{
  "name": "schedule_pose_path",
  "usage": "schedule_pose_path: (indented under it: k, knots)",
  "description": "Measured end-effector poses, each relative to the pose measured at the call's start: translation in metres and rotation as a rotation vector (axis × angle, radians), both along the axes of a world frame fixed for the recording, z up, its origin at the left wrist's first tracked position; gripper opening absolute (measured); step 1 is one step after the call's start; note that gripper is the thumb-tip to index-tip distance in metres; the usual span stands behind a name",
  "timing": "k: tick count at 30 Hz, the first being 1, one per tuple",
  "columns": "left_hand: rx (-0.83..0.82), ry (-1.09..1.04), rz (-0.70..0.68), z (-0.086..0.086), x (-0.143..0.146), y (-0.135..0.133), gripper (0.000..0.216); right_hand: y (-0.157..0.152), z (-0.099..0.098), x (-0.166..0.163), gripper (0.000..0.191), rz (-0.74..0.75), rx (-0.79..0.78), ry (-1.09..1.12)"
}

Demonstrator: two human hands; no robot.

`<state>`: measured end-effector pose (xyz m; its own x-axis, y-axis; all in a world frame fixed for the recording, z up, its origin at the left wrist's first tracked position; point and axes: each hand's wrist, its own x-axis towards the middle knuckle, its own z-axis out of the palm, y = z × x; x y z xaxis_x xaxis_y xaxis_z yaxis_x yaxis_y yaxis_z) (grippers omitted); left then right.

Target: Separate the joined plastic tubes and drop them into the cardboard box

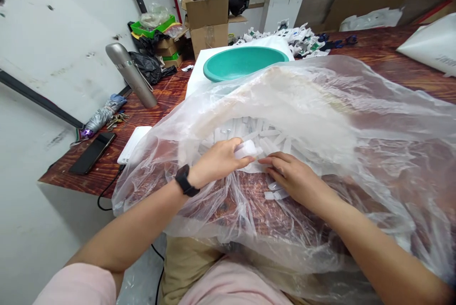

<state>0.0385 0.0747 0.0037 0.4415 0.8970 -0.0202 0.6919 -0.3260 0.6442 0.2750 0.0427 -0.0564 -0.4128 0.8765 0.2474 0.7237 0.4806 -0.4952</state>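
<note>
My left hand (223, 157), with a black watch at the wrist, is closed around a stack of white translucent plastic strips (245, 148). To its right, my right hand (294, 176) is bent low over the work, fingertips close to the left hand; whether anything is pinched there is hidden. Many loose translucent strips (267, 138) lie in a heap just beyond both hands, inside a large clear plastic bag (313, 105) spread over the table. A few more strips (276, 195) lie below my right hand.
Behind the bag stands a teal basin (245, 60) on a white surface. A steel flask (131, 74), phone (93, 153), white device (133, 143), keys (117, 119) and folded umbrella (105, 114) are on the left. A cardboard box (208, 24) and a pile of small white pieces (302, 39) are at the back.
</note>
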Motion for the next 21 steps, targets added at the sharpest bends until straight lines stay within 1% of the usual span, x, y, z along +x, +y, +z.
schedule_pose_path:
  k: [3,5,8,11,14,16,19,21]
  knots:
    - [-0.131,-0.200,0.028,-0.001,-0.012,-0.024,0.033,-0.010,0.015,-0.003,0.031,0.011,0.024,0.042]
    - [-0.137,-0.247,0.014,-0.002,-0.018,-0.039,0.031,-0.023,0.029,-0.005,0.032,0.059,0.058,0.079]
    - [-0.020,-0.243,-0.030,-0.002,-0.023,-0.056,0.018,-0.043,0.045,-0.006,0.037,0.158,0.125,0.099]
    - [0.096,-0.254,-0.129,-0.002,-0.027,-0.067,0.010,-0.060,0.055,-0.006,0.044,0.221,0.133,0.066]
    - [0.216,-0.308,-0.232,-0.004,-0.028,-0.073,0.016,-0.071,0.060,-0.005,0.048,0.207,0.145,0.051]
    - [0.280,-0.333,-0.275,-0.005,-0.029,-0.076,0.017,-0.076,0.062,-0.005,0.051,0.188,0.182,0.068]
    - [0.360,-0.317,-0.309,-0.005,-0.028,-0.080,0.017,-0.082,0.062,-0.008,0.053,0.189,0.220,0.062]
    - [0.428,-0.281,-0.309,-0.005,-0.027,-0.083,0.019,-0.085,0.060,-0.010,0.051,0.158,0.224,0.050]
